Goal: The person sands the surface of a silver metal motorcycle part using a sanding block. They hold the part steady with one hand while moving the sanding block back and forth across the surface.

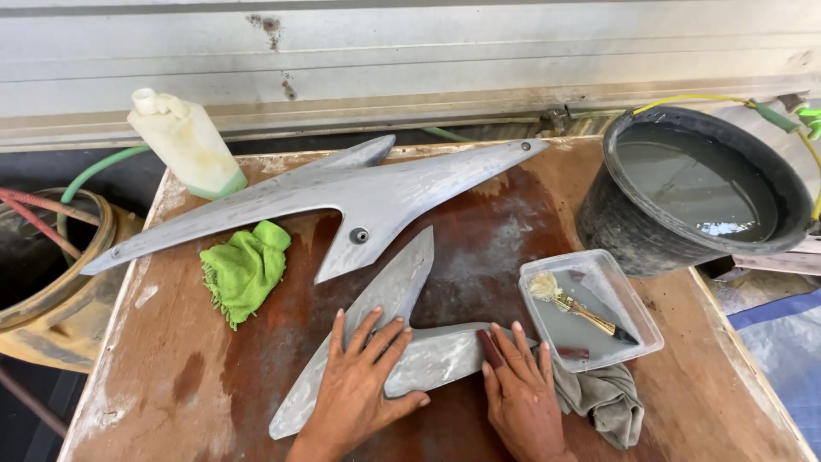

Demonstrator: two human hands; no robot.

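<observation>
A grey angular panel [402, 295] lies near the front of a wet brown wooden table [197, 376]. My left hand [363, 385] lies flat on its lower half, fingers spread. My right hand [522, 393] presses on the panel's right tip, with a small dark reddish piece [490, 349] under its fingers. A larger grey pointed panel [342, 201] lies further back across the table.
A green cloth [244, 269] lies left of centre. A clear tray [599, 287] holds a brush [581, 310] in grey liquid, over a grey rag [603, 400]. A black bucket [616, 222] of grey water stands at back right, a pale plastic bottle [184, 141] at back left.
</observation>
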